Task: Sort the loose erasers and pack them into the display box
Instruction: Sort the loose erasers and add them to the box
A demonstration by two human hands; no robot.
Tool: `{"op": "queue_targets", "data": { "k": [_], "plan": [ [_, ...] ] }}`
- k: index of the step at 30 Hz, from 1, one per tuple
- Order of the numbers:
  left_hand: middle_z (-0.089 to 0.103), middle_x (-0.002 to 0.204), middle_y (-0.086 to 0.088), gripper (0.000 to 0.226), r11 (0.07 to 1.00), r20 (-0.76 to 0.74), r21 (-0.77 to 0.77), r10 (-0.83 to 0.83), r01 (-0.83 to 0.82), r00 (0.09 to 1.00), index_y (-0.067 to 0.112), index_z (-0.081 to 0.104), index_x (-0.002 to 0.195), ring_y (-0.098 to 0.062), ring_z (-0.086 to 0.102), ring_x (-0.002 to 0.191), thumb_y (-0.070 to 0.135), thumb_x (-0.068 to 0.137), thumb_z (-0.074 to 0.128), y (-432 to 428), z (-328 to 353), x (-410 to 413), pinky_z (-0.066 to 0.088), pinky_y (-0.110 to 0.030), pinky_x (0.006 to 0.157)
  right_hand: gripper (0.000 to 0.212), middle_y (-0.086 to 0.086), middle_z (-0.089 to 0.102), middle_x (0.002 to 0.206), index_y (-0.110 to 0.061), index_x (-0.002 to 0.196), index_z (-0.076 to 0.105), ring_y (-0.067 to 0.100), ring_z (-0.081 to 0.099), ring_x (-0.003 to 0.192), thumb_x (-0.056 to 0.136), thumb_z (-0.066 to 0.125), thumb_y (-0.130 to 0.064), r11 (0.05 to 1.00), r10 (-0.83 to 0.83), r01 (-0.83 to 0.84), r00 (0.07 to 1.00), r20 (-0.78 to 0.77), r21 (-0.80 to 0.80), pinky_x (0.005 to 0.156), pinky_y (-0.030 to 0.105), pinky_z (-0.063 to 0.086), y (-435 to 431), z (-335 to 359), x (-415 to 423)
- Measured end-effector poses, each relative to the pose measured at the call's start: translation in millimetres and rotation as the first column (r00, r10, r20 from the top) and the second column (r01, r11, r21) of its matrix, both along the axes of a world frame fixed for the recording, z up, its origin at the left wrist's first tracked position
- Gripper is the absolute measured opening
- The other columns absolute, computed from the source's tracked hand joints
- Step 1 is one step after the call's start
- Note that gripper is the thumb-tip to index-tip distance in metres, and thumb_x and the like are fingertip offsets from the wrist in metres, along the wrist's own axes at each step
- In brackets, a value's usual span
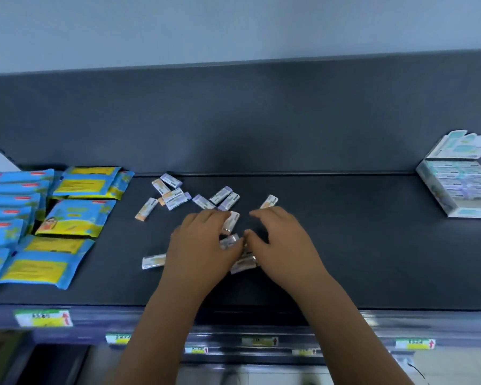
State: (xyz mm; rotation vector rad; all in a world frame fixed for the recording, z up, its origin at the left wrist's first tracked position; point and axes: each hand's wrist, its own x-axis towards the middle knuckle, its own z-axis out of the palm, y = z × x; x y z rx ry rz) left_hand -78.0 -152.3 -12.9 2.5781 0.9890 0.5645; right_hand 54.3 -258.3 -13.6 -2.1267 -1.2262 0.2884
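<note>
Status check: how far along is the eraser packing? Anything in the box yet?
Partly done: the display box at the right, lid open, already shows rows of erasers. In hand: the left hand and right hand are over a small pile; grip unclear. Remaining: about ten loose erasers lie scattered behind and beside the hands.

Blue-and-yellow packets (67,215) lie overlapping at the shelf's (345,245) left end.

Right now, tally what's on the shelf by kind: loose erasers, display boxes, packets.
loose erasers: 13 in view; more may hide under the left hand and right hand
display box: 1, open
blue-and-yellow packets: roughly 11, overlapping
Total: roughly 25
</note>
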Motion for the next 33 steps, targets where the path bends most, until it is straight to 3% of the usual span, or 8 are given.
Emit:
{"op": "queue_targets", "data": {
  "k": [4,9,13,17,21,25,30,33],
  "plan": [
    [0.066,0.117,0.007,0.051,1.000,0.013,-0.017,0.027,-0.027,1.000,0.024,0.065,0.123,-0.019,0.056,0.111,0.053,0.081,0.062,46,-4,-40,0.052,-0.041,0.087,0.033,-0.009,0.057,0.123,-0.025,0.127,0.062,0.013,0.051,0.117,0.095,0.060,-0.031,1.000,0.012,-0.012,1.000,0.026,-0.006,0.096,0.034,0.047,39,0,-30],
    [0.066,0.121,0.004,0.039,0.995,0.064,-0.084,0.061,-0.055,0.996,0.021,0.063,0.128,-0.021,0.054,0.115,0.033,0.091,0.067,94,-9,-68,0.050,-0.041,0.092,0.039,-0.006,0.058,0.128,-0.021,0.132,0.061,0.015,0.050,0.122,0.095,0.060,-0.032,0.999,0.041,-0.040,0.996,0.085,-0.023,0.101,0.036,0.046,79,0,-60],
    [0.066,0.113,-0.001,0.031,0.994,0.068,-0.106,0.003,0.005,0.998,0.018,0.064,0.122,-0.021,0.056,0.107,0.025,0.092,0.064,112,-7,-66,0.050,-0.040,0.086,0.048,-0.001,0.053,0.146,-0.018,0.141,0.057,0.020,0.043,0.137,0.095,0.060,-0.031,0.993,0.083,-0.068,0.983,0.166,-0.095,0.111,0.039,0.040,100,-5,-73],
    [0.063,0.104,-0.003,0.021,0.997,-0.049,-0.062,-0.050,0.047,0.998,0.011,0.067,0.104,-0.021,0.056,0.099,0.027,0.092,0.061,128,-10,-62,0.049,-0.038,0.081,0.047,-0.006,0.046,0.153,-0.025,0.140,0.054,0.018,0.038,0.143,0.094,0.055,-0.037,0.974,0.086,-0.020,0.954,0.288,-0.224,0.118,0.049,0.028,114,-12,-75],
    [0.059,0.106,-0.007,0.017,0.997,-0.085,-0.046,-0.058,0.055,0.995,0.009,0.067,0.102,-0.027,0.056,0.096,0.017,0.091,0.058,129,-15,-61,0.050,-0.041,0.078,0.029,-0.005,0.062,0.125,-0.021,0.112,0.069,0.021,0.055,0.120,0.089,0.056,-0.031,0.978,0.023,0.051,0.937,0.350,-0.202,0.104,0.040,0.039,119,-22,-77],
    [0.058,0.114,-0.007,0.052,0.994,-0.085,-0.073,-0.081,0.075,0.993,0.021,0.066,0.122,-0.030,0.056,0.100,-0.003,0.078,0.054,130,-16,-61,0.050,-0.041,0.077,0.030,-0.005,0.065,0.097,-0.024,0.099,0.074,0.026,0.061,0.093,0.075,0.059,-0.013,0.991,-0.059,0.101,0.918,0.392,-0.088,0.078,0.036,0.041,119,-27,-77],
    [0.058,0.112,-0.007,0.034,0.989,-0.160,-0.135,-0.083,0.062,0.984,0.019,0.071,0.117,-0.027,0.056,0.101,0.008,0.092,0.050,135,-11,-58,0.049,-0.036,0.080,0.038,-0.008,0.065,0.089,-0.030,0.085,0.073,0.025,0.063,0.079,0.066,0.047,-0.010,0.992,-0.093,0.115,0.930,0.355,-0.042,0.078,0.038,0.042,114,-23,-76],
    [0.067,0.110,-0.007,0.037,0.982,-0.148,-0.187,-0.061,0.033,0.987,0.021,0.073,0.117,-0.025,0.060,0.099,0.010,0.092,0.048,136,-9,-58,0.051,-0.037,0.081,0.042,-0.008,0.066,0.090,-0.030,0.089,0.073,0.022,0.065,0.078,0.063,0.049,-0.008,0.991,-0.110,0.130,0.922,0.371,-0.031,0.080,0.038,0.042,113,-26,-75]
  ]
}}
